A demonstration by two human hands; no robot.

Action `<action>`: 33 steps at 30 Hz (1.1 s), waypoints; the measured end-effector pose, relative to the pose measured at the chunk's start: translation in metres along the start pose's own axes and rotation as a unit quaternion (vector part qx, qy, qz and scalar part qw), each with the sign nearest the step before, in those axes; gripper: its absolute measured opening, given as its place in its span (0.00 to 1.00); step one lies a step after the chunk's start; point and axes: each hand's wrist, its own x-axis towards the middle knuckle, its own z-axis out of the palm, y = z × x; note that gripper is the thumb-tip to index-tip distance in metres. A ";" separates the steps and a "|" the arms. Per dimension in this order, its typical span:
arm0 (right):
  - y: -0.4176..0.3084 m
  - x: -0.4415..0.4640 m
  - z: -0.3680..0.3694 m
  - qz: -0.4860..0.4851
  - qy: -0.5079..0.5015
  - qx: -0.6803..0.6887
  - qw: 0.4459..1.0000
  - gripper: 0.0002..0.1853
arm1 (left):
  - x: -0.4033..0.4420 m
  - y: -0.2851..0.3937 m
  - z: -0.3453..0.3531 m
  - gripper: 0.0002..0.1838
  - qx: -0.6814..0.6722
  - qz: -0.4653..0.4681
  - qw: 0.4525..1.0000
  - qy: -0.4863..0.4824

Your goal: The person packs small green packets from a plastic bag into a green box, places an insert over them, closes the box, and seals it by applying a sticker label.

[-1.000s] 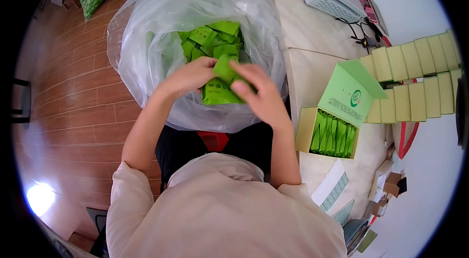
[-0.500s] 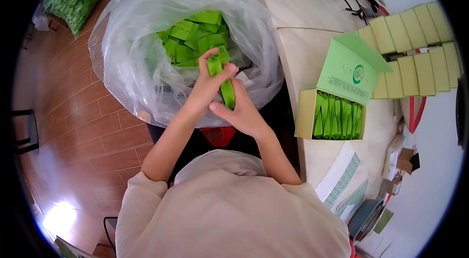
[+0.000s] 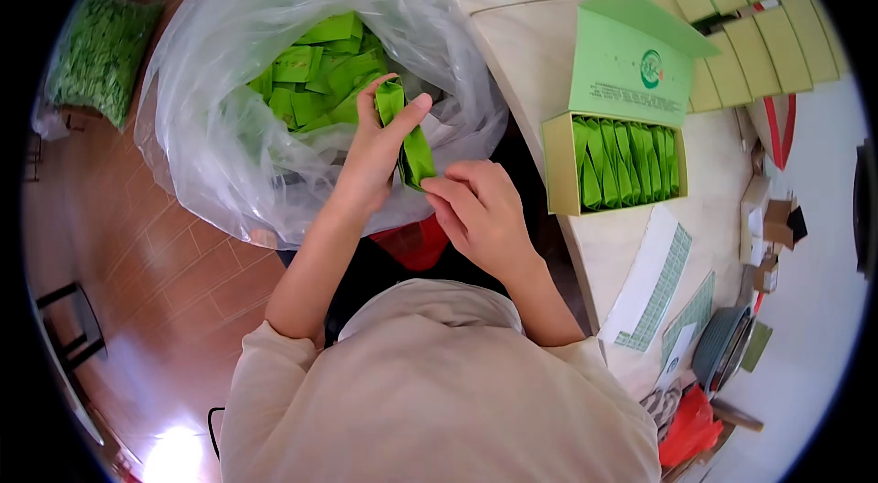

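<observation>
My left hand is wrapped round a narrow green foil packet, thumb along its side and fingers behind. I cannot tell whether it is a single packet or a few stacked together. At the packet's lower end, the thumb and forefinger of my right hand pinch its tip. Just beyond my hands, a large clear plastic bag stands with its mouth wide, holding many loose green packets. To the right, an open pale green box contains a row of upright green packets.
The box stands on a pale countertop. Behind it are rows of closed yellow-green boxes. Printed sheets lie nearer me. At far left, a filled bag of green packets rests above the tiled floor; a dark stool is below.
My right hand has slid down and right, from wrapping the packet to pinching its lower end. My left hand keeps its hold. The whole view has shifted and turned slightly.
</observation>
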 end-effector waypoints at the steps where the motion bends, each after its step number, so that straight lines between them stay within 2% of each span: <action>1: -0.002 -0.003 0.001 0.008 0.010 -0.003 1.000 0.14 | -0.005 0.004 0.005 0.31 0.018 0.011 1.000 -0.001; 3: -0.003 -0.009 0.000 0.020 0.025 -0.012 0.999 0.14 | -0.011 0.006 0.012 0.31 0.038 0.021 0.999 -0.010; 5: -0.004 -0.015 -0.005 -0.008 -0.069 0.009 0.998 0.13 | -0.018 0.005 0.016 0.30 0.019 -0.018 0.998 -0.063; 6: -0.007 -0.017 -0.009 -0.027 -0.080 -0.014 0.996 0.13 | -0.022 0.005 0.018 0.30 0.020 -0.020 0.997 -0.068; 8: -0.010 -0.015 -0.013 -0.028 -0.042 -0.022 0.998 0.14 | -0.028 0.007 0.021 0.30 0.006 -0.103 0.989 -0.108; 10: -0.014 -0.013 -0.014 -0.031 -0.007 -0.028 0.999 0.14 | -0.032 0.004 0.024 0.33 -0.012 -0.095 0.988 -0.117; 12: -0.018 -0.012 -0.015 0.030 0.027 0.008 0.999 0.15 | -0.038 0.003 0.028 0.36 -0.034 -0.085 0.988 -0.122; 15: -0.015 -0.018 -0.017 -0.020 0.037 0.006 0.999 0.16 | -0.046 0.008 0.037 0.36 -0.021 -0.027 0.992 -0.123; 16: -0.010 -0.020 -0.018 -0.070 0.051 -0.001 0.996 0.13 | -0.049 0.010 0.041 0.36 -0.024 -0.020 0.989 -0.142; 19: -0.016 -0.021 -0.032 -0.059 0.046 0.042 0.996 0.13 | -0.051 0.013 0.051 0.36 -0.006 0.010 0.984 -0.175; 21: -0.019 -0.019 -0.053 -0.004 0.092 0.106 0.990 0.11 | -0.048 0.013 0.065 0.37 0.037 0.111 0.983 -0.142; 22: -0.018 -0.017 -0.066 0.053 0.105 0.114 0.987 0.13 | -0.046 0.011 0.075 0.37 0.120 0.173 0.968 -0.138; 23: -0.015 -0.017 -0.078 0.111 0.120 0.120 0.979 0.15 | -0.043 0.008 0.089 0.37 0.127 0.175 0.964 -0.156; 24: -0.008 -0.020 -0.087 0.177 0.134 0.174 0.959 0.21 | -0.041 0.004 0.108 0.38 0.099 0.223 0.948 -0.204; 25: -0.004 -0.014 -0.102 0.165 0.152 0.125 0.967 0.25 | -0.041 -0.003 0.128 0.40 0.067 0.265 0.928 -0.253; 26: 0.001 -0.013 -0.114 0.160 0.185 0.051 0.968 0.26 | -0.040 -0.008 0.150 0.48 0.115 0.298 0.895 -0.312; 27: 0.006 -0.014 -0.126 0.153 0.213 -0.023 0.965 0.26 | -0.049 -0.010 0.174 0.51 0.091 0.299 0.877 -0.365; 30: 0.024 -0.023 -0.177 0.223 0.312 -0.095 0.918 0.27 | -0.050 -0.029 0.230 0.53 0.102 0.318 0.822 -0.461; 33: 0.057 -0.037 -0.231 0.193 0.335 -0.172 0.906 0.28 | -0.038 -0.041 0.277 0.49 0.074 0.295 0.805 -0.510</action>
